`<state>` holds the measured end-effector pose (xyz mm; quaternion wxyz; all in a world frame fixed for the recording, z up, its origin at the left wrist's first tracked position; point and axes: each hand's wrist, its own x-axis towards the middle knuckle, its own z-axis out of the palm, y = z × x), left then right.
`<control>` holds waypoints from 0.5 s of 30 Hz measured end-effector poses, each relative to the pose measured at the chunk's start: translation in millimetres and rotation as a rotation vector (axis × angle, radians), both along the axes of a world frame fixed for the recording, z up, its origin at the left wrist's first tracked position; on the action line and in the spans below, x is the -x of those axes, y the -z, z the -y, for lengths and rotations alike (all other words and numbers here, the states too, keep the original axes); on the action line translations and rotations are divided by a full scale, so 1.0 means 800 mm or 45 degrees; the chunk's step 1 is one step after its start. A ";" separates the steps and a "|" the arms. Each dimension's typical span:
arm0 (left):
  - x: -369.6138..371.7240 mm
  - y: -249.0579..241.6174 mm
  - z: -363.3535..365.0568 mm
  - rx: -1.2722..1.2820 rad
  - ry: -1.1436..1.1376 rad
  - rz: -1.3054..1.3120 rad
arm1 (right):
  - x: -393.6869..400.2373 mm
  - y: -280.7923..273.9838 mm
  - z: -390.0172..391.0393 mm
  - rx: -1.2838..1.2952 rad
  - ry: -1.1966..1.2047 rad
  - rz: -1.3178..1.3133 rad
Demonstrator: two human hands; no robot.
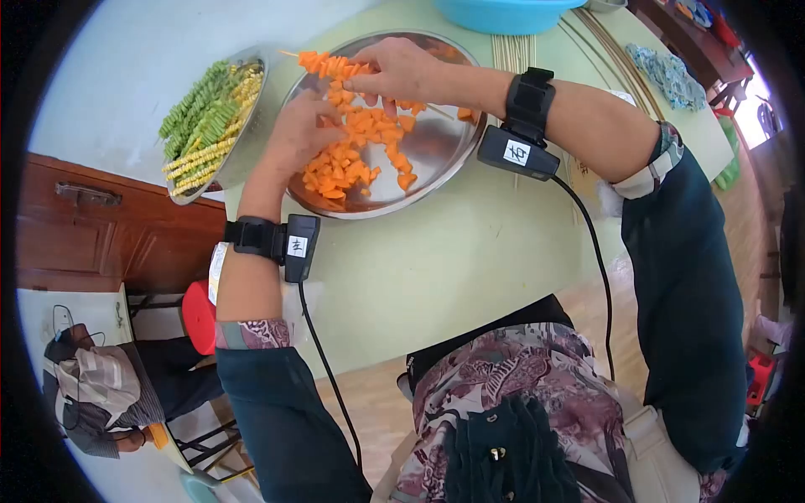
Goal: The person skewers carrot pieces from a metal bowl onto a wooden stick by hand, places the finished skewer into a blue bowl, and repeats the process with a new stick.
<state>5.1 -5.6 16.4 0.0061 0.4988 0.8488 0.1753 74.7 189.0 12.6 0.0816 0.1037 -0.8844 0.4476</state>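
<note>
Up near the top centre of the frame, the right hand [401, 69] pinches a thin wooden skewer threaded with orange carrot chunks [331, 64]. Its fingers are closed around the loaded part of the stick, thumb below and the others curled over the top. The skewer's long axis runs roughly across the picture, tilting slightly: its bare pointed tip sticks out toward the upper left, just past the first carrot piece, while the other end passes under the hand and shows again as a thin line toward the right, over the tray.

Just below and to the left, the left hand [295, 134] reaches into the round shiny metal tray [436, 151], fingers bent down onto the loose pile of diced orange carrot [356, 159]. Whether they have actually gripped a piece I cannot tell, as the fingertips are hidden among the chunks. The two hands sit close together, nearly touching, over the tray's upper left part.

Both wrists carry black strapped devices with small white labels, and a black cable trails from each toward the lower part of the frame.

Left of the tray, touching its rim, stands a metal bowl heaped with green and yellow spiral pieces [205, 117]. Both rest on the pale green bench [470, 251]. A bright blue plastic basin [503, 12] sits at the top edge, and a bundle of bare wooden skewers [511, 54] lies just below it, to the right of the tray.
</note>
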 end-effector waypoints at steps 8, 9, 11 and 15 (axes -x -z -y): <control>0.012 0.002 0.009 -0.077 -0.114 0.257 | -0.007 -0.005 0.001 -0.129 0.002 -0.023; 0.012 0.002 0.009 -0.061 -0.172 0.294 | -0.008 -0.005 0.002 -0.158 0.017 -0.064; 0.013 0.002 0.009 -0.042 -0.229 0.331 | -0.011 -0.005 0.004 -0.186 0.033 -0.106; 0.022 0.003 0.013 -0.018 -0.258 0.230 | -0.013 -0.008 0.004 -0.154 -0.035 -0.117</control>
